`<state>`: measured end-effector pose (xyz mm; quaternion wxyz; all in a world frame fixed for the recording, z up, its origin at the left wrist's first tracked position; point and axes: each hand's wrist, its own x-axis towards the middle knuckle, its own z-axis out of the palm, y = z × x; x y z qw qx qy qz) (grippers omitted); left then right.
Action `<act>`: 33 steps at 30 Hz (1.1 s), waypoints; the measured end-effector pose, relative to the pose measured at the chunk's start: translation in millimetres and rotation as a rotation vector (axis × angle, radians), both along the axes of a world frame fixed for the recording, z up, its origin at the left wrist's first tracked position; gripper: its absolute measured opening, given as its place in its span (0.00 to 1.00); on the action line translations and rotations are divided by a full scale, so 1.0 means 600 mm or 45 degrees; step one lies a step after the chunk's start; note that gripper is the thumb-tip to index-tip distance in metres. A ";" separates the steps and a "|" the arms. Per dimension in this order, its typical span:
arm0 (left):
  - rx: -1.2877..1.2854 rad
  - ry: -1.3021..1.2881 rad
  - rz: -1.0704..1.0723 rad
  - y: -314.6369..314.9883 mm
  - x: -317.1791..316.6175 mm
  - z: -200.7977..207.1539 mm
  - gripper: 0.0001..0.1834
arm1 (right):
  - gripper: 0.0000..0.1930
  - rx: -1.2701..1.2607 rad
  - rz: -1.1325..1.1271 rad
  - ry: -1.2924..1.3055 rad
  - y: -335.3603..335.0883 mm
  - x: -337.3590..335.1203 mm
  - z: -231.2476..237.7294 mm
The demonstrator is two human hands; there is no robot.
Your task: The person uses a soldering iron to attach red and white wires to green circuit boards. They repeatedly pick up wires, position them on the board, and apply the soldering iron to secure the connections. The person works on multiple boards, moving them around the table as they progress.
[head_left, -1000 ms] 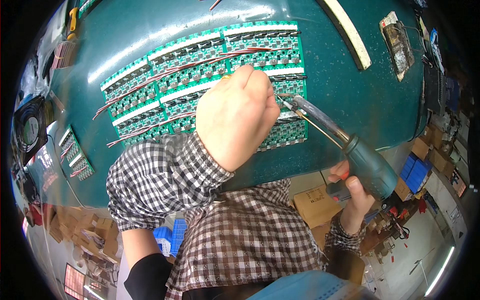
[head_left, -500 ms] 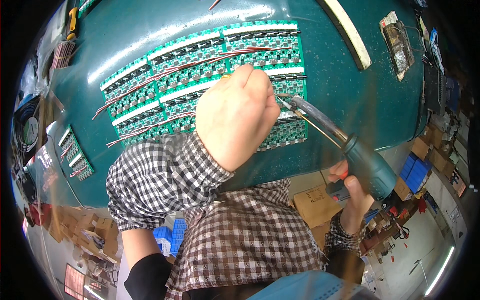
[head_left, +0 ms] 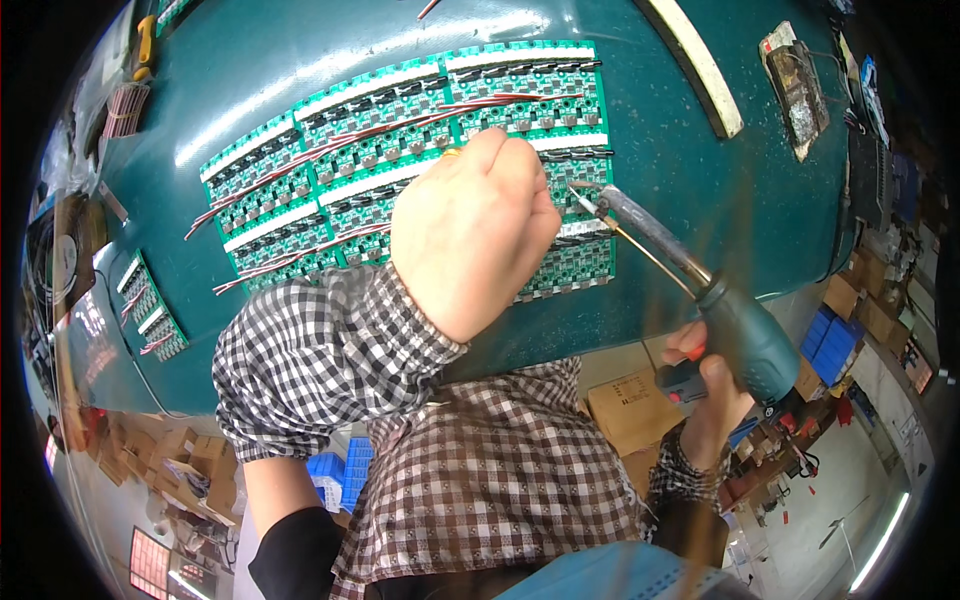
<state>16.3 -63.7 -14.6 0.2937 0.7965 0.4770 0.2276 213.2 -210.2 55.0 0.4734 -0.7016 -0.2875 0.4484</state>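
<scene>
My left hand [head_left: 478,235] is closed in a fist over a panel of green circuit boards [head_left: 570,268]. Its fingertips are turned down and hidden, so what they pinch cannot be made out. In my right hand [head_left: 718,400] is a soldering gun [head_left: 745,335] with a dark green handle and a thin brass-coloured feed tube beside its barrel. The gun's tip is just right of my left fingers, over the boards; whether it touches them I cannot tell. Red, black and white wires [head_left: 400,125] lie in bundles across the boards.
A small separate circuit board [head_left: 152,308] lies at the left of the green table. Behind it are a wire bundle [head_left: 125,110] and a yellow-handled tool [head_left: 146,45]. A curved pale strip [head_left: 695,65] and a worn, dirty block [head_left: 797,95] lie at the far right. Below the table's edge stands a cardboard box [head_left: 632,408].
The soldering gun and my right hand have shifted slightly to the right, drawing the tip a little away from my left fingers. My left hand has stayed in place.
</scene>
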 end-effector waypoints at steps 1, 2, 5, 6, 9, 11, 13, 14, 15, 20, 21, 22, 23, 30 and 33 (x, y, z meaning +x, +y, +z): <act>-0.008 -0.002 -0.002 0.001 -0.001 0.001 0.07 | 0.19 -0.011 -0.031 -0.004 0.002 -0.002 0.001; -0.006 -0.006 0.004 0.002 -0.001 0.001 0.07 | 0.20 0.000 -0.013 0.001 0.002 0.001 0.001; 0.000 -0.008 0.010 0.001 0.001 0.002 0.07 | 0.26 0.031 0.004 -0.032 0.000 0.012 -0.009; -0.003 -0.007 0.008 0.000 0.002 0.004 0.07 | 0.29 0.032 -0.011 -0.080 0.002 0.011 -0.013; -0.020 -0.014 -0.002 0.002 0.002 0.005 0.08 | 0.31 0.113 -0.123 0.004 0.008 0.017 -0.027; -0.036 -0.007 -0.010 0.002 0.003 0.004 0.07 | 0.31 0.182 -0.144 0.098 0.003 0.035 -0.047; -0.052 0.027 -0.012 0.003 0.002 0.008 0.07 | 0.30 0.235 -0.204 0.225 0.007 0.046 -0.060; -0.077 0.027 -0.028 0.004 0.001 0.011 0.07 | 0.30 0.261 -0.232 0.292 0.009 0.049 -0.067; -0.101 0.028 -0.042 0.005 -0.001 0.015 0.06 | 0.29 0.285 -0.257 0.349 0.015 0.051 -0.069; -0.284 0.043 -0.137 0.006 -0.020 0.041 0.05 | 0.29 0.414 -0.291 0.522 0.023 0.071 -0.092; -0.318 0.054 -0.163 0.009 -0.024 0.049 0.06 | 0.29 0.425 -0.294 0.539 0.025 0.073 -0.096; -0.307 0.061 -0.158 0.012 -0.027 0.053 0.06 | 0.29 0.436 -0.298 0.551 0.026 0.076 -0.100; -0.297 0.068 -0.152 0.015 -0.030 0.058 0.06 | 0.29 0.436 -0.290 0.567 0.025 0.080 -0.104; -0.117 0.038 -0.061 0.038 -0.037 0.069 0.08 | 0.29 0.456 -0.267 0.529 0.022 0.077 -0.111; 0.317 0.175 0.040 0.076 -0.038 0.050 0.15 | 0.29 0.450 -0.288 0.540 0.022 0.076 -0.109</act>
